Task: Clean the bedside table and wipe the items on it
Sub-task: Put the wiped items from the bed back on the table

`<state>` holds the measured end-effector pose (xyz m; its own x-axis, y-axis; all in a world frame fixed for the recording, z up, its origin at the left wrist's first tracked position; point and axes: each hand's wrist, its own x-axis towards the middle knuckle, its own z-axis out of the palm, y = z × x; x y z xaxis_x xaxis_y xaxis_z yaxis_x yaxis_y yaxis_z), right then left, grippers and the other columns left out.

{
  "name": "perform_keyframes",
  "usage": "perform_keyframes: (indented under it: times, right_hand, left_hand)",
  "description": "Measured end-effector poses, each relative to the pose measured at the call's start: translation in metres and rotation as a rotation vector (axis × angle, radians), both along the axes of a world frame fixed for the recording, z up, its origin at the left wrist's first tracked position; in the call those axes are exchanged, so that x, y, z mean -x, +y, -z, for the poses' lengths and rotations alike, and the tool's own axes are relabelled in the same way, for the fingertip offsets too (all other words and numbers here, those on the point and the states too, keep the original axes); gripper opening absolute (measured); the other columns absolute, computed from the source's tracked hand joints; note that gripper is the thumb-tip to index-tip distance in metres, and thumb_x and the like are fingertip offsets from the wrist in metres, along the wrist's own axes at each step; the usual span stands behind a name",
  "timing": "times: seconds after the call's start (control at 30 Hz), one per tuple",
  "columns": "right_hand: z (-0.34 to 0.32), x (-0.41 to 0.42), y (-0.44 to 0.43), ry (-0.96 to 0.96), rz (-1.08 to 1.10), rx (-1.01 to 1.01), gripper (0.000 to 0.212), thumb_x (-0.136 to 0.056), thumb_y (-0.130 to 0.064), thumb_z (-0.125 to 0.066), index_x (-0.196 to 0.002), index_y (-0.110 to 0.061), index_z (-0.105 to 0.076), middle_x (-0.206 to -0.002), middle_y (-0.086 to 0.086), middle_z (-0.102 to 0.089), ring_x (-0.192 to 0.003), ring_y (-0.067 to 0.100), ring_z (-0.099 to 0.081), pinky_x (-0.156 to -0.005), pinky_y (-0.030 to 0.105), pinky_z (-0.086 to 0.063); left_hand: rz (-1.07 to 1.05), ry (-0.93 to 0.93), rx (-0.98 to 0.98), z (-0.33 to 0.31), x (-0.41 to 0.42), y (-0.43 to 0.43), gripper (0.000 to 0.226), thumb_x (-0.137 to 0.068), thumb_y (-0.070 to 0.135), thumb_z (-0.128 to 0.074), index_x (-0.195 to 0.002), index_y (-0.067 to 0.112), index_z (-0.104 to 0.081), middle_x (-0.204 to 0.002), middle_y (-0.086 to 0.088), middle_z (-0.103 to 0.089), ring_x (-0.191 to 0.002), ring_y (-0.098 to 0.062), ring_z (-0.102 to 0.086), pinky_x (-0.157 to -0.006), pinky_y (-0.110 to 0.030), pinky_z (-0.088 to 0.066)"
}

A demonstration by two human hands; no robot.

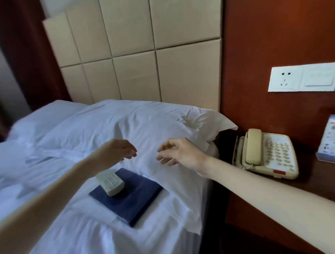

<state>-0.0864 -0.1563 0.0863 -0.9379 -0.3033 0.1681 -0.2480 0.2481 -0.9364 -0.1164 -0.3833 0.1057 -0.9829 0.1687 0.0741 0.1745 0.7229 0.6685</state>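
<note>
You are hovering your left hand [116,153] and right hand [181,153] over the bed [90,234], each grip apart, its fingers loosely curled and holding nothing. The remote [110,181] is lying on a blue folder [135,202] beneath your left hand, seemingly parked off the worktop [314,176] at right so that its surface can be wiped. The telephone [264,154] is sitting there, awaiting wiping.

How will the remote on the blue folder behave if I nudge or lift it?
The remote looks like rigid plastic, so it should lift stiffly and is probably light. It lies flat on the smooth-looking blue folder, so a nudge would likely slide it, not roll it. The folder sits on soft bedding, so pressing down may tilt both.
</note>
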Motion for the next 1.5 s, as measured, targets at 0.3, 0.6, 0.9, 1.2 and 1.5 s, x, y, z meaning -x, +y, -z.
perform_keyframes:
  times: [0.3, 0.6, 0.9, 1.2, 1.5]
  right_hand:
    - [0.035, 0.003, -0.058, -0.025, -0.055, -0.124, 0.006, -0.086, -0.013, -0.064, -0.091, -0.013, -0.063, -0.099, 0.013, -0.071, -0.087, 0.021, -0.066, -0.079, 0.031, -0.053]
    - [0.061, 0.009, -0.101, -0.018, -0.050, -0.272, 0.048, -0.079, -0.023, -0.074, -0.121, -0.013, -0.053, -0.118, 0.004, -0.059, -0.109, 0.019, -0.058, -0.094, 0.028, -0.046]
    - [0.068, 0.003, -0.127, 0.210, -0.030, -0.473, 0.066, -0.074, -0.033, -0.078, -0.128, -0.012, -0.047, -0.127, 0.009, -0.056, -0.119, 0.025, -0.045, -0.093, 0.028, -0.036]
    - [0.065, -0.015, -0.114, 0.210, 0.022, -0.158, 0.058, -0.070, -0.017, -0.080, -0.121, -0.012, -0.054, -0.113, 0.005, -0.067, -0.101, 0.017, -0.061, -0.076, 0.016, -0.043]
    - [0.033, -0.027, -0.072, 0.293, 0.148, 0.015, 0.060, -0.069, -0.011, -0.081, -0.122, -0.015, -0.053, -0.107, 0.001, -0.064, -0.093, 0.018, -0.064, -0.082, 0.030, -0.053]
  left_hand:
    - [-0.261, 0.099, 0.378, 0.036, 0.012, -0.066, 0.030, -0.093, 0.021, -0.056, -0.121, 0.011, -0.058, -0.129, -0.015, -0.054, -0.115, -0.029, -0.053, -0.090, -0.032, -0.040]
    - [-0.438, -0.036, 0.165, 0.069, 0.026, -0.088, 0.036, -0.092, 0.018, -0.056, -0.126, 0.006, -0.054, -0.127, -0.016, -0.059, -0.116, -0.032, -0.053, -0.097, -0.036, -0.043]
    - [-0.454, -0.132, -0.266, 0.073, 0.026, -0.083, 0.036, -0.088, 0.004, -0.063, -0.119, -0.003, -0.048, -0.105, -0.019, -0.056, -0.075, -0.025, -0.060, -0.057, -0.025, -0.054]
    - [-0.386, 0.254, -0.104, 0.045, 0.010, -0.061, 0.018, -0.086, 0.009, -0.063, -0.103, 0.005, -0.059, -0.107, -0.012, -0.054, -0.077, -0.027, -0.060, -0.060, -0.033, -0.052]
    - [-0.234, 0.516, -0.162, 0.007, 0.010, -0.004, 0.020, -0.091, 0.011, -0.059, -0.110, 0.006, -0.057, -0.117, -0.010, -0.046, -0.081, -0.023, -0.062, -0.066, -0.030, -0.053]
